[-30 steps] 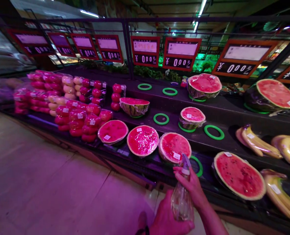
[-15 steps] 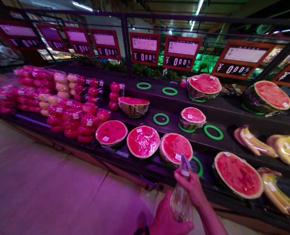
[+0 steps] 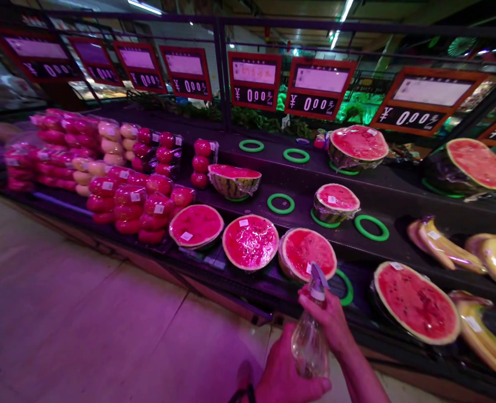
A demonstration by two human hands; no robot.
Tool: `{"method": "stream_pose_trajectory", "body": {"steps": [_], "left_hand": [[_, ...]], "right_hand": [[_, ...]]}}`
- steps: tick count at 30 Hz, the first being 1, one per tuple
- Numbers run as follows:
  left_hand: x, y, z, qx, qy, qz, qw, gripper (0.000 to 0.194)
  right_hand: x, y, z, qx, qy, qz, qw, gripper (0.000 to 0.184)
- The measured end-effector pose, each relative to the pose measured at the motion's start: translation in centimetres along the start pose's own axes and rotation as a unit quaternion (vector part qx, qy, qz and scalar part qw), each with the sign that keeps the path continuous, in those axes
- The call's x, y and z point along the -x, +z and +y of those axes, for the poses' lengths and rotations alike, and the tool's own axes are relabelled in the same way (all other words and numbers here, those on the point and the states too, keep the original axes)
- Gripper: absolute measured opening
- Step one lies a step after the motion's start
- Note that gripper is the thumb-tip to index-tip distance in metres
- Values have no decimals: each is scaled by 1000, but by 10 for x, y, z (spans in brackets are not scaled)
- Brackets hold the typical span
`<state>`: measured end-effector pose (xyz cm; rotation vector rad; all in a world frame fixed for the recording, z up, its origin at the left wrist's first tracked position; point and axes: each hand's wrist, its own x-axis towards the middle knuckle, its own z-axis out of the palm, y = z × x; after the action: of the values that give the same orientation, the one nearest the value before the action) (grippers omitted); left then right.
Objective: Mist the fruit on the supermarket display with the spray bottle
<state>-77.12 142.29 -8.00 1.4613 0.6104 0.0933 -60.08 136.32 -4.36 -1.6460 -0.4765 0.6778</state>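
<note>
A clear spray bottle (image 3: 309,341) with a pale trigger head stands upright between my hands, low in the view. My right hand (image 3: 329,319) is closed around its neck, just under the spray head. Lower down, my left hand (image 3: 283,369) wraps the body and base from the left side. Beyond the nozzle lies a wrapped watermelon half (image 3: 308,253), its lower edge partly covered by the spray head. A second watermelon half (image 3: 250,242) sits to its left, and a larger watermelon half (image 3: 417,302) lies to the right of my hands.
Bagged red fruit (image 3: 130,207) is stacked on the left of the dark stepped shelf (image 3: 248,212). Several green rings (image 3: 280,204) lie on the steps. Wrapped bananas (image 3: 480,330) rest at the right. Price signs (image 3: 254,81) hang from a rail above. Pale floor tiles (image 3: 126,330) run along the front.
The shelf and fruit have shifted slightly to the right in view. Both hands keep the same hold on the spray bottle, and its head now overlaps the watermelon's label more.
</note>
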Motion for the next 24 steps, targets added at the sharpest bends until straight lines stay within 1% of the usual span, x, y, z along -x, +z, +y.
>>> {"method": "stream_pose_trajectory", "body": {"steps": [2, 5, 9, 11, 13, 16, 18, 20, 22, 24], "left_hand": [[2, -4, 4, -34, -21, 4, 999, 74], [4, -10, 10, -56, -32, 5, 998, 75], [4, -15, 10, -47, -18, 9, 999, 74], [4, -17, 6, -33, -9, 5, 999, 73], [3, -19, 3, -27, -7, 3, 1000, 73], [4, -24, 2, -30, -9, 3, 1000, 76], [4, -27, 3, -25, -7, 1, 1000, 78], [5, -31, 4, -19, -9, 2, 1000, 77], [5, -35, 3, -8, -10, 9, 1000, 77], [5, -39, -1, 8, 2, 20, 1000, 76]], "right_hand": [[3, 3, -2, 15, -7, 9, 1000, 50], [4, 7, -1, 4, -14, 25, 1000, 51], [1, 13, 6, -13, 6, 17, 1000, 71], [-1, 15, 8, -15, 15, 9, 1000, 77], [-2, 18, 8, -15, 11, 14, 1000, 73], [-1, 22, 6, -8, -2, 28, 1000, 59], [0, 25, 5, -4, -7, 26, 1000, 54], [-1, 28, 6, -3, -6, 18, 1000, 55], [-4, 34, 8, -11, 0, 4, 1000, 62], [-9, 42, 11, -21, 8, -19, 1000, 69]]}}
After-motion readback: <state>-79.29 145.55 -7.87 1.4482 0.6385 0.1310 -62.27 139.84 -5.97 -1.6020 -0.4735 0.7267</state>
